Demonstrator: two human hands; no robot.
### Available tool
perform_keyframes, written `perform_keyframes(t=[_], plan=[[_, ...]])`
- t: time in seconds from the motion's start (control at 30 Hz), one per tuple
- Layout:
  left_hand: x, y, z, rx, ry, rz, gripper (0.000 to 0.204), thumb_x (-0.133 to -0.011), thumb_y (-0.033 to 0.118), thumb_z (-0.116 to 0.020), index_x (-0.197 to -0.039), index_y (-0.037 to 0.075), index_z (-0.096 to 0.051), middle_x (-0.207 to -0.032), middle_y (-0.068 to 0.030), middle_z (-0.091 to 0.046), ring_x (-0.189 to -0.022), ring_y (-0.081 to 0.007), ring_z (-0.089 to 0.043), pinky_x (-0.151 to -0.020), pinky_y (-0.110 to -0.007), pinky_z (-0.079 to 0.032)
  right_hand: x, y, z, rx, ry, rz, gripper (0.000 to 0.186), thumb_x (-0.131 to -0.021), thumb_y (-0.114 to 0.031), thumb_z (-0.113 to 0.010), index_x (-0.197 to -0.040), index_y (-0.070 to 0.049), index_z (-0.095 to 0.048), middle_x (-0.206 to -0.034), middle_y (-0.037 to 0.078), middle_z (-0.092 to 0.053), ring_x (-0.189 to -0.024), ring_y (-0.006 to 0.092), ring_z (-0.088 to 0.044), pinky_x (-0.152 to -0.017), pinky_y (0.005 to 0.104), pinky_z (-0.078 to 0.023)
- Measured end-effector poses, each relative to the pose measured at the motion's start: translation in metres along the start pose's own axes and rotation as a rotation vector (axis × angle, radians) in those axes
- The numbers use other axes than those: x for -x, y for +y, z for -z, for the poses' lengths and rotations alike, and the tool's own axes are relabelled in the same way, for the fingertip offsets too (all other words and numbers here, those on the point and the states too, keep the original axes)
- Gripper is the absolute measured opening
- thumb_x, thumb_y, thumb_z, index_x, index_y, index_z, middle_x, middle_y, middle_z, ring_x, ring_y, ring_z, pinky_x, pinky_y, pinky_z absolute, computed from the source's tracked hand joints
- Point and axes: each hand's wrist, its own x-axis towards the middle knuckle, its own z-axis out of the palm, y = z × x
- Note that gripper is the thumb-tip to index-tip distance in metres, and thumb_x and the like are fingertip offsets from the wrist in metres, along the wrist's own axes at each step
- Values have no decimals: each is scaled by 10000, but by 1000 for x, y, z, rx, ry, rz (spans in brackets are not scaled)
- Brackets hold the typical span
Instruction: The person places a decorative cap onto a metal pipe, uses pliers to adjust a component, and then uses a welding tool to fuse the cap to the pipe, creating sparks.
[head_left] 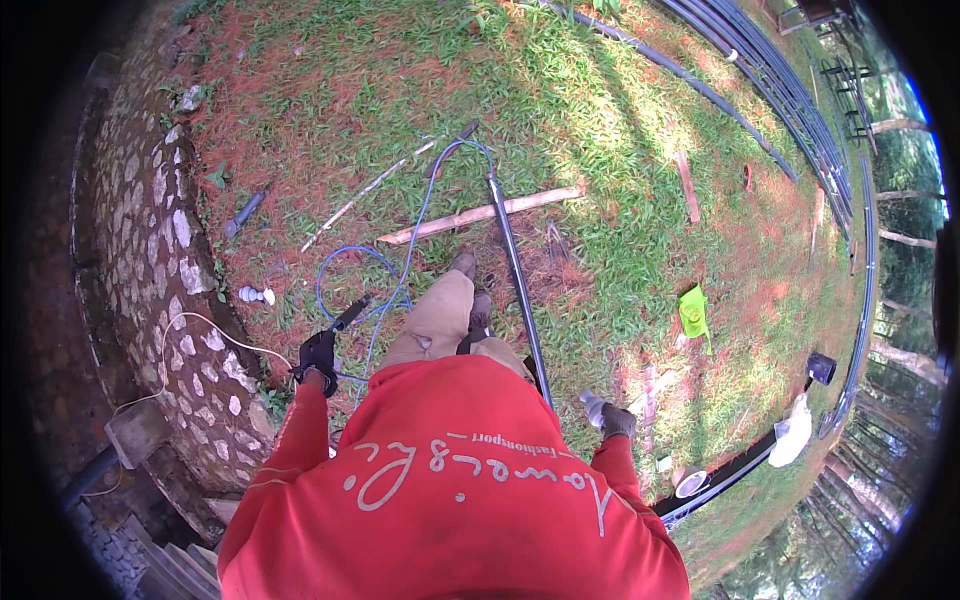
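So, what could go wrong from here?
1. The blue line lies partly looped on the grass left of the boots; a sideways step might catch it.
2. The pale cord runs over the stone wall toward the left hand, which grips a dark tool; it could snag if that arm moves away.
3. The black pipe crosses a wooden stick near the legs; a bump might shift it.
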Motion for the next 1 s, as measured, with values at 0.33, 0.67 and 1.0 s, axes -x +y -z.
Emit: perform_keyframes(t=[0.33, 0.67, 1.0], plan=[[-37, 83, -49, 105, -140, 63, 363, -972, 430, -773, -1172, 131, -824, -998, -45, -769, -954, -191, -666, -878, -394, -510, 5, -106, 113, -230, 369, 197, 451, -781, -365, -875, -936, 51, -794, -822, 150, -779, -724, 244, -711, -707, 420, -577], [-64, 57, -108, 49, -117, -20, 216, -1038, 364, -744, -1115, 168, -795, -781, 24, -638, -625, -107, -520, -561, -339, -407, -4, -267, 225, -445, 310, 477, 310, -819, -228, -871, -915, 39, -746, -864, 108, -757, -784, 194, -680, -740, 382, -568], [-11, 102, -201, -74, -44, 27, 448, -1051, 483, -679, -1223, 90, -807, -929, -68, -777, -821, -208, -687, -758, -427, -540, -144, -408, 216, -175, 69, 791, 212, -808, -163, -875, -850, -6, -738, -787, 51, -729, -741, 148, -655, -705, 371, -566]])
